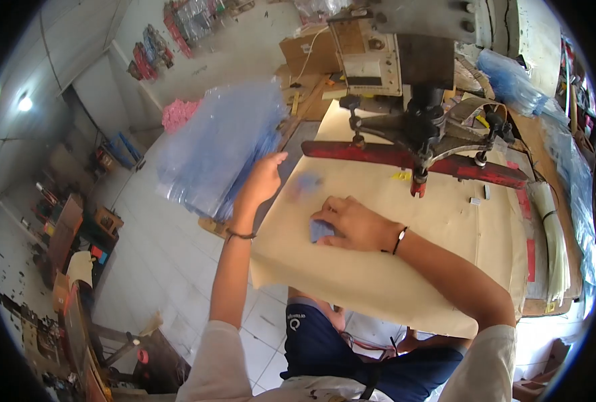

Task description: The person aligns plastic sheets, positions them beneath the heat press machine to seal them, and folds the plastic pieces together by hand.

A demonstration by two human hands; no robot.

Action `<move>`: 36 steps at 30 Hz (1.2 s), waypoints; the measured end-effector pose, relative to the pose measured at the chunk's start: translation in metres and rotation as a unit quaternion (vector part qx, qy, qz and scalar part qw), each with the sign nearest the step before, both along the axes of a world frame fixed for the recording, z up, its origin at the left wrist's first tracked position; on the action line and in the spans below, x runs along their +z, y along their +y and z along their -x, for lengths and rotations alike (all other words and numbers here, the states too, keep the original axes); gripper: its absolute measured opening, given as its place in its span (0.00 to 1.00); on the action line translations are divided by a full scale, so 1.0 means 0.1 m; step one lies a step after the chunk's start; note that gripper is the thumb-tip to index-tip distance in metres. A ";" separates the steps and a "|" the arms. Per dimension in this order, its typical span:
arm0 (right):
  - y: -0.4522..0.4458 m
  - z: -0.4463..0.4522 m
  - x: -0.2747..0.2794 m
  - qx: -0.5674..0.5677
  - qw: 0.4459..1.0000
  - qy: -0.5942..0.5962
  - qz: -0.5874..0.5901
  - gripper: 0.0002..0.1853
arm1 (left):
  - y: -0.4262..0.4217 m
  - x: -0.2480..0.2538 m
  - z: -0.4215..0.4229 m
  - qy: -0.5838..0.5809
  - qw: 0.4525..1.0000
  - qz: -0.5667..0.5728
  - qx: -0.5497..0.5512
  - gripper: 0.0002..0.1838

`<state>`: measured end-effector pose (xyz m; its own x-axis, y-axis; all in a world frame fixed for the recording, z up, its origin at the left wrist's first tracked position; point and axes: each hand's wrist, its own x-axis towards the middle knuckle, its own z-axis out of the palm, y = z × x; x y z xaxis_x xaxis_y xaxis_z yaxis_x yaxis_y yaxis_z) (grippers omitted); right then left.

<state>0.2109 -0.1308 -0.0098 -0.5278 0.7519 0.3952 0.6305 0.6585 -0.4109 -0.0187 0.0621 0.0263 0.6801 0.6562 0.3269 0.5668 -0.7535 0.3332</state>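
My right hand [360, 224] is closed round a small blue pad [321, 231], pressed onto a wide tan sheet [378, 261]. The pad looks like a folded cloth or sponge; I cannot tell which. A bluish-purple smudge [306, 184] marks the sheet ahead of it. My left hand [266, 175] has its fingers curled at the sheet's left edge, beside a stack of clear bluish plastic sheets [211, 141]. Whatever those fingers hold, if anything, is hidden.
Above the tan sheet hangs a machine head with a red bar [358, 153]. Small metal pieces [475, 201] lie under its right side. A pale tied bundle [547, 234] rests at the right edge. Behind stands a cardboard box [308, 52].
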 end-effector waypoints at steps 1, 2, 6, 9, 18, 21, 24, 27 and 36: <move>0.00 -0.01 0.00 0.001 1.000 -0.001 0.000 0.29 | 0.16 -0.05 -0.10 0.070 0.996 -0.053 0.002 0.29; 0.00 0.00 0.00 0.000 1.000 -0.002 0.000 0.29 | 0.33 -0.16 -0.13 0.089 0.995 -0.047 -0.004 0.31; -0.01 0.00 -0.02 -0.007 1.000 0.006 0.000 0.29 | 0.59 -0.29 -0.17 0.132 0.990 0.037 -0.007 0.32; -0.01 0.00 -0.03 -0.011 1.000 0.005 0.006 0.29 | 0.63 -0.27 -0.15 0.118 0.993 0.029 -0.010 0.24; 0.01 0.00 -0.01 -0.009 1.000 -0.001 0.011 0.28 | 0.62 -0.18 -0.19 0.092 0.995 0.025 0.033 0.10; 0.05 0.01 -0.05 0.005 1.000 0.007 -0.002 0.28 | 0.56 -0.16 -0.17 0.051 0.997 0.050 0.030 0.08; 0.00 -0.01 -0.02 -0.015 0.999 0.009 0.027 0.28 | 0.15 0.10 -0.11 -0.069 0.997 -0.001 0.022 0.08; 0.02 -0.01 -0.01 -0.007 1.000 -0.007 0.012 0.28 | -0.09 0.21 -0.16 -0.181 0.973 0.137 -0.029 0.14; 0.04 -0.02 -0.08 -0.008 1.000 0.004 -0.015 0.28 | -0.29 -0.25 -0.24 -0.063 0.998 0.029 -0.008 0.20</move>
<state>0.2128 -0.1270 -0.0173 -0.5129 0.7480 0.4212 0.6375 0.6605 -0.3966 0.0050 0.0333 0.0011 0.6457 0.6664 0.3728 0.5059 -0.7390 0.4449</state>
